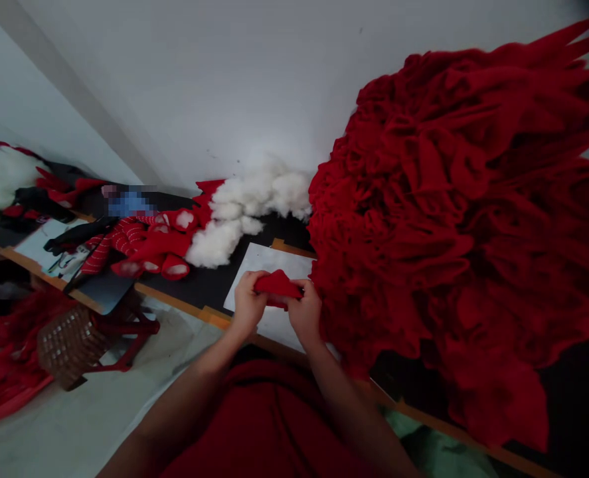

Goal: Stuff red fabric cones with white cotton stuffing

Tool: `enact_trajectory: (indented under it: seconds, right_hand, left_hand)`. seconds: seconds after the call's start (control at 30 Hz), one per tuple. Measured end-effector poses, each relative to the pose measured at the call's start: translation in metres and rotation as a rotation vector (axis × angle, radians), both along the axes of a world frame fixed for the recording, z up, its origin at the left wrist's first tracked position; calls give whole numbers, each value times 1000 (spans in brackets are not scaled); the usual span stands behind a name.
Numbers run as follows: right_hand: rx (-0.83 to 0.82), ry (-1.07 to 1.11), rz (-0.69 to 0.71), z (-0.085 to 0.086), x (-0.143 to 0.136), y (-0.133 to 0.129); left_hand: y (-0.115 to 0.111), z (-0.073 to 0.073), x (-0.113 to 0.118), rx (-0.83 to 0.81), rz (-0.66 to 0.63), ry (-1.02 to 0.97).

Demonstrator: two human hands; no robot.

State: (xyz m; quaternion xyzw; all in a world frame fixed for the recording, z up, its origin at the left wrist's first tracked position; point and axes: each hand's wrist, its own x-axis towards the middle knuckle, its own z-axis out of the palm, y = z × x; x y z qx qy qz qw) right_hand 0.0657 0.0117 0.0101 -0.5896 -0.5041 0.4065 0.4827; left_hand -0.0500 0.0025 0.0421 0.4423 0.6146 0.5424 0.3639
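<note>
A small piece of red cloth (pixel 279 285) is stretched between my two hands, above a white sheet (pixel 244 265) on the dark table. My left hand (pixel 249 297) grips its left end, fingers closed. On the right end, my right hand (pixel 305 309) is closed too, thumb towards the middle. The cloth looks folded or doubled; its exact shape is hard to make out. Just right of my right hand rises a tall heap of red fabric pieces (pixel 398 219).
White stuffing (pixel 219 239) lies beyond my hands, against the wall. To its left are red stuffed pieces (pixel 162 245), striped red pieces (pixel 127 236) and dark scissor-like handles (pixel 78 236). A stool with a woven seat (pixel 70 338) stands on the floor at left, near more red fabric (pixel 5 365).
</note>
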Motion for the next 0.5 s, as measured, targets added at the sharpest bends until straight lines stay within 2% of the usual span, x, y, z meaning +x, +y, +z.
enact_trajectory:
  seconds: [0.17,0.3,0.4,0.5]
  right_hand:
    - [129,-3,38,-3,2,0]
    - [187,-27,54,-4,8,-4]
    - [161,87,-8,-5,12,-3]
    - [97,213,-73,-4,8,0]
  left_hand:
    - [-1,7,2,30,-35,39]
    - [-11,13,5,11,-92,-67]
    - [-13,16,2,-39,-67,-302]
    - [-6,17,2,-243,-25,-700]
